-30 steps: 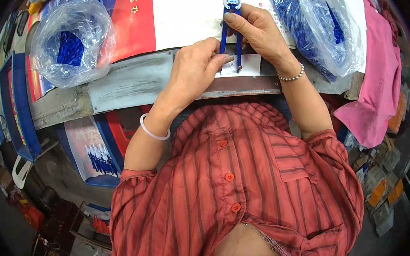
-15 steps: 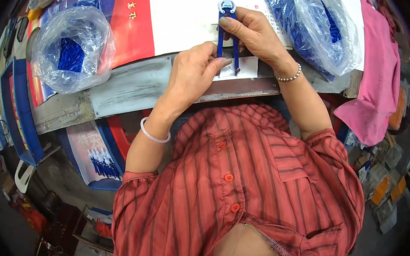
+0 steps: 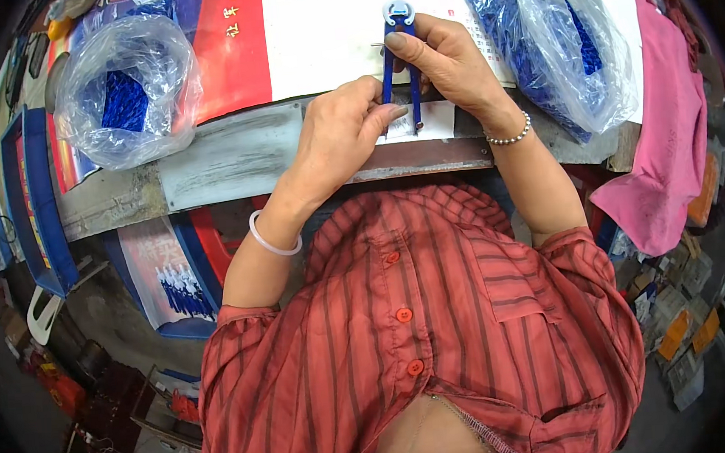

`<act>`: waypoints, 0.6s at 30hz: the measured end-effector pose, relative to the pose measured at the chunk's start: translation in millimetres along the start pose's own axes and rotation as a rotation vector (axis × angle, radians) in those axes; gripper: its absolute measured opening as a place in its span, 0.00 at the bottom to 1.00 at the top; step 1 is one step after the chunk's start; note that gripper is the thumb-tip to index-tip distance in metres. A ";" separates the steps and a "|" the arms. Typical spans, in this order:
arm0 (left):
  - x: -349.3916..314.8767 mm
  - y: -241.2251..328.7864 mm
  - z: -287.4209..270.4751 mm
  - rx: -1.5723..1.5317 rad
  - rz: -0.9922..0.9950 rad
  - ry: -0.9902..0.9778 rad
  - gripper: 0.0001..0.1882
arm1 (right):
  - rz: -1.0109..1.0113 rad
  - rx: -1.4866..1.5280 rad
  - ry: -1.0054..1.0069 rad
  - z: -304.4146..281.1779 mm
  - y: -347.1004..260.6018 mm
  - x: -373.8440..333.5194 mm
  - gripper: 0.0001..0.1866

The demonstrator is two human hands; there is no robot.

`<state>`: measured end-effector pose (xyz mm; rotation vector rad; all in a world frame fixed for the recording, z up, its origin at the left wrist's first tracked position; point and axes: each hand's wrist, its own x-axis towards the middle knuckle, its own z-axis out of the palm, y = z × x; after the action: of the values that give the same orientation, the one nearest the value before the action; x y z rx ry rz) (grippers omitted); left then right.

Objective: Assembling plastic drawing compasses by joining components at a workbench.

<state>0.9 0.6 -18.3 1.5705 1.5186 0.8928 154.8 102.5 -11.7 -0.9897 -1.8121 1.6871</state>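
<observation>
Blue plastic two-legged compass with a white round head (image 3: 399,57) stands over the white sheet on the grey workbench (image 3: 229,156), pinched between both hands. Right hand (image 3: 443,58) clasps its upper legs; left hand (image 3: 342,130) grips the lower left leg. Clear bags of blue parts (image 3: 127,96) sit at both sides.

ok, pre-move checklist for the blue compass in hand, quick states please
1. Right hand pinches blue compass near its white hinge: ok.
2. Left hand fingertips touch the lower legs: ok.
3. Legs close together, nearly parallel: ok.
4. Tips over the small white card at the bench edge: ok; contact cannot tell.
5. Pencil or needle fitted: cannot tell.
6. Plastic bags of blue parts, left and right, apart from both hands: ok.
</observation>
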 end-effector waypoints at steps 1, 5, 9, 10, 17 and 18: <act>-0.1 -0.2 0.3 -0.002 -0.003 -0.002 0.11 | 0.000 0.000 0.000 -0.6 0.9 0.0 0.18; -0.9 0.2 0.7 -0.009 0.000 0.013 0.11 | -0.012 -0.011 -0.010 -0.5 0.4 -0.2 0.18; -1.0 0.0 0.6 -0.013 -0.010 0.007 0.11 | -0.016 -0.012 -0.010 -0.8 2.6 0.4 0.17; -0.8 -0.7 0.5 0.000 -0.001 0.007 0.11 | -0.016 -0.012 -0.009 -0.7 2.5 0.3 0.17; 0.0 -1.4 0.0 0.030 0.019 0.008 0.11 | -0.016 -0.018 0.001 0.0 1.0 0.5 0.17; -0.2 -1.2 0.2 0.031 0.021 0.008 0.11 | -0.017 -0.017 0.005 0.2 0.1 0.4 0.17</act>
<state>0.5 0.3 -19.4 1.6093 1.5305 0.8926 154.5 102.6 -11.9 -0.9825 -1.8292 1.6603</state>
